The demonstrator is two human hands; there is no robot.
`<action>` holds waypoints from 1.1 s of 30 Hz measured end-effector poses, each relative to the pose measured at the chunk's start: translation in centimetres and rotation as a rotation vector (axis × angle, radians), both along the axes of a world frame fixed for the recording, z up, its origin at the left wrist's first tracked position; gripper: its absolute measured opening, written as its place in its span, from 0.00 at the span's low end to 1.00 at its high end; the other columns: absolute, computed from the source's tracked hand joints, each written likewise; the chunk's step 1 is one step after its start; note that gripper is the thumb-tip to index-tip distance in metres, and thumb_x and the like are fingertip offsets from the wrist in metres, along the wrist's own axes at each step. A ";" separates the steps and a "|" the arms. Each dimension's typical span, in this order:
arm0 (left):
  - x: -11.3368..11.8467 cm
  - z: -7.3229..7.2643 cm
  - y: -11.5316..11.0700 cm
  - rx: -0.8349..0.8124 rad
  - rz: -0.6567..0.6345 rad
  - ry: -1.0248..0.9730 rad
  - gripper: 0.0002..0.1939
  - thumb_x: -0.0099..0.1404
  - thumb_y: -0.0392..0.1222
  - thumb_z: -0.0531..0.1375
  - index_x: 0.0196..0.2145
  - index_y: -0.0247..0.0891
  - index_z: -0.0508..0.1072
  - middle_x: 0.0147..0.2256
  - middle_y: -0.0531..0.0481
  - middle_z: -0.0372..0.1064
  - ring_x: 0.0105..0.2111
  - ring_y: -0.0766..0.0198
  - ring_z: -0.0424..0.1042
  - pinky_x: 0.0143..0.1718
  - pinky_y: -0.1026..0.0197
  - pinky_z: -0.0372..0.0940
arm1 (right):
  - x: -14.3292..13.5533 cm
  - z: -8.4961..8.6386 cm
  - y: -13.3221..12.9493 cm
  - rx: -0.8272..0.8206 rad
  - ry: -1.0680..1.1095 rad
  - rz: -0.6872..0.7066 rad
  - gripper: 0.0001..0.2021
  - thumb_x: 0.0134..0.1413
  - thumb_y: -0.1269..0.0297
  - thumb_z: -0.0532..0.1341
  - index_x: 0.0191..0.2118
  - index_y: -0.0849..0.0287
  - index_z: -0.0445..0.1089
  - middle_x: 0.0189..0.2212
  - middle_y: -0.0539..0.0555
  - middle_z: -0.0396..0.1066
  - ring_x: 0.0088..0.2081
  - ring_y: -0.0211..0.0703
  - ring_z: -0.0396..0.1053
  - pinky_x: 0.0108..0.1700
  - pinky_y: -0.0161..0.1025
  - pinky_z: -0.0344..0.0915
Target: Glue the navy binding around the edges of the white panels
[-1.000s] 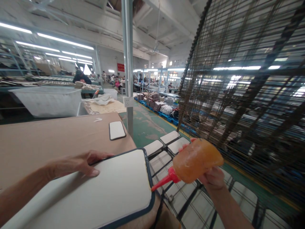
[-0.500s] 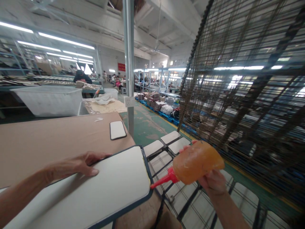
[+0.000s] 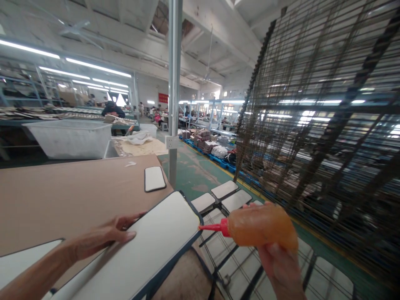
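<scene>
My left hand [image 3: 109, 233] grips the far long edge of a white panel with a dark blue rim [image 3: 146, 246], thumb on top and fingers tucked underneath. The panel is tilted, with its rounded end toward the right. A yellowish line runs along the rim at that end. My right hand [image 3: 275, 254] is wrapped round an orange squeeze bottle with a red nozzle [image 3: 262, 227], held nearly level. The nozzle's tip is at the panel's right corner, touching or very close to the rim. Part of my right hand is hidden behind the bottle.
A brown-topped table [image 3: 78, 196] bears a small dark-rimmed white panel [image 3: 154, 179] and another panel [image 3: 28, 258] at left. Several white panels [image 3: 237, 200] lie on a wire rack at right. A tall wire mesh [image 3: 312, 104] stands behind it. A metal post [image 3: 173, 91] rises past the table.
The nozzle tip has moved along the panel's end rim to the corner, and the bottle has become more level. The panel has turned, and the camera view has shifted slightly.
</scene>
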State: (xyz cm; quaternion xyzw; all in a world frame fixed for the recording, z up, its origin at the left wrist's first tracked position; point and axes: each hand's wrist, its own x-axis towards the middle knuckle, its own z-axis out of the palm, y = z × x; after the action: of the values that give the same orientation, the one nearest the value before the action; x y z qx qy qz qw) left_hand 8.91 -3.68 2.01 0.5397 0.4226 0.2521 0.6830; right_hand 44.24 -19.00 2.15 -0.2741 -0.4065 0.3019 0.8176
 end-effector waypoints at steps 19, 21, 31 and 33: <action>1.6 -2.2 -0.2 -0.091 -0.054 -0.096 0.32 0.45 0.48 0.70 0.50 0.52 0.71 0.51 0.59 0.71 0.52 0.54 0.67 0.47 0.60 0.65 | -1.1 -0.3 1.0 0.036 0.055 -0.071 0.33 0.43 0.64 0.69 0.57 0.49 0.61 0.51 0.60 0.70 0.52 0.59 0.67 0.54 0.60 0.62; 1.9 -1.7 -0.5 -0.075 -0.040 -0.079 0.36 0.44 0.50 0.70 0.53 0.48 0.69 0.54 0.55 0.68 0.54 0.52 0.66 0.47 0.60 0.65 | -1.5 -0.1 1.1 0.035 0.057 -0.068 0.34 0.42 0.63 0.69 0.58 0.50 0.60 0.48 0.61 0.72 0.51 0.59 0.68 0.53 0.59 0.63; 2.7 -1.2 -0.4 -0.064 0.002 -0.053 0.43 0.46 0.49 0.69 0.59 0.45 0.62 0.57 0.51 0.64 0.56 0.52 0.64 0.45 0.63 0.66 | -1.5 -1.2 1.3 0.011 -0.028 0.054 0.33 0.48 0.62 0.66 0.60 0.49 0.56 0.50 0.61 0.70 0.53 0.59 0.66 0.53 0.60 0.63; 2.9 -1.0 -0.3 -0.066 0.006 -0.050 0.44 0.46 0.49 0.69 0.59 0.44 0.61 0.57 0.50 0.65 0.55 0.53 0.65 0.44 0.64 0.66 | -1.6 -1.3 1.3 0.006 -0.029 0.072 0.34 0.48 0.61 0.66 0.61 0.49 0.56 0.51 0.63 0.70 0.53 0.61 0.66 0.52 0.62 0.63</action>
State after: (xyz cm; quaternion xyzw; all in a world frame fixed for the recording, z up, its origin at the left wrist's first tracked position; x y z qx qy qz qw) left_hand 11.83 -3.99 1.05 0.5089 0.4152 0.2536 0.7102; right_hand 42.64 -17.67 0.81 -0.2610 -0.4288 0.3258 0.8012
